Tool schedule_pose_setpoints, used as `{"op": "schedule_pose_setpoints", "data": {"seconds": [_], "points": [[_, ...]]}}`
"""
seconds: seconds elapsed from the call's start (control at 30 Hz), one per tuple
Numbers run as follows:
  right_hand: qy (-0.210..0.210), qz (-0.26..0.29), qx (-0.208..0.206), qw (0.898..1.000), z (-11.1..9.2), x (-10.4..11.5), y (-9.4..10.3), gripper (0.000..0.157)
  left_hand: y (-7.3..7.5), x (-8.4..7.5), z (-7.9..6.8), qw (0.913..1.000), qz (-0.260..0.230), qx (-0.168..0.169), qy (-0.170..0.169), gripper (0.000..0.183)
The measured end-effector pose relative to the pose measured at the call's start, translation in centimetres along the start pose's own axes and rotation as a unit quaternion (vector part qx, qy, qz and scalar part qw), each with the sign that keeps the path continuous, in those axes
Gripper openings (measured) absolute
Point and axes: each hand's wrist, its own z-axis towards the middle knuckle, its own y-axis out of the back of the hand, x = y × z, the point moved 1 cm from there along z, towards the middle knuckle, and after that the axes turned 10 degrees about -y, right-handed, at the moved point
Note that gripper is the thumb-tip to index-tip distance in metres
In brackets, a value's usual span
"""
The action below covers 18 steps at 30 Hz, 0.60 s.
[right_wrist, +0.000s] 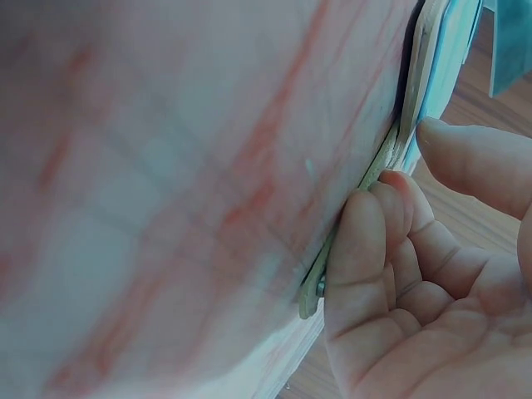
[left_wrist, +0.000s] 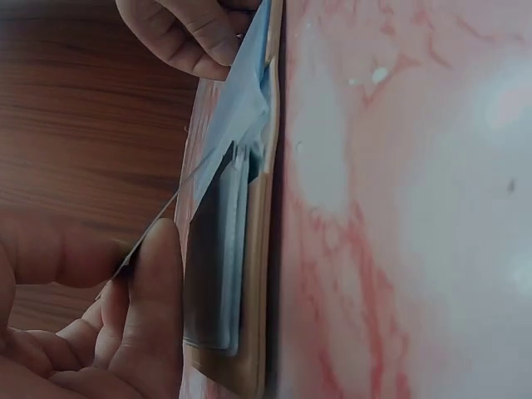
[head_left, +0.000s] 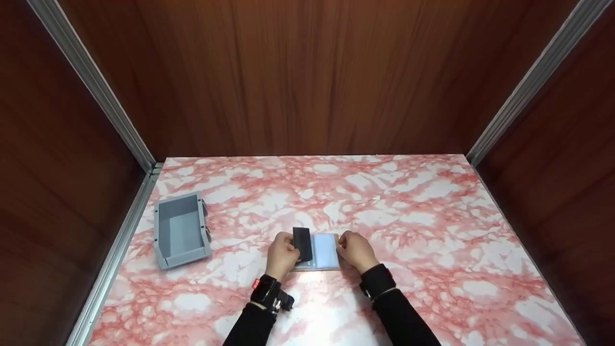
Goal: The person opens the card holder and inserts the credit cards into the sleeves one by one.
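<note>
A tan card holder lies spread out on the table, with clear plastic sleeves inside. My left hand pinches a thin black card-like leaf between thumb and fingers, tilted up over the left half. In the left wrist view this leaf shows edge-on above the stacked sleeves. On the right half a pale blue sleeve faces up. My right hand holds the holder's right edge; in the right wrist view its thumb meets the blue-edged sleeve and its curled fingers touch the tan strap.
A grey plastic bin stands at the left of the red-and-white marbled table. Brown wood-grain panels with metal corner rails rise at the back and sides.
</note>
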Motion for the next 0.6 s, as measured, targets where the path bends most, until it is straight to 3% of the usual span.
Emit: {"op": "schedule_pose_setpoints", "data": {"seconds": [0.27, 0.6], "points": [[-0.011, 0.001, 0.007, 1.0, 0.1, -0.09, -0.07, 0.015, -0.41, -0.15, -0.39, 0.9982, 0.057, 0.014, -0.015, 0.039], [-0.001, 0.001, 0.004, 1.0, 0.07, -0.16, -0.02, 0.014, -0.66, -0.43, -0.42, 0.9967, 0.073, 0.035, -0.003, 0.039]]}}
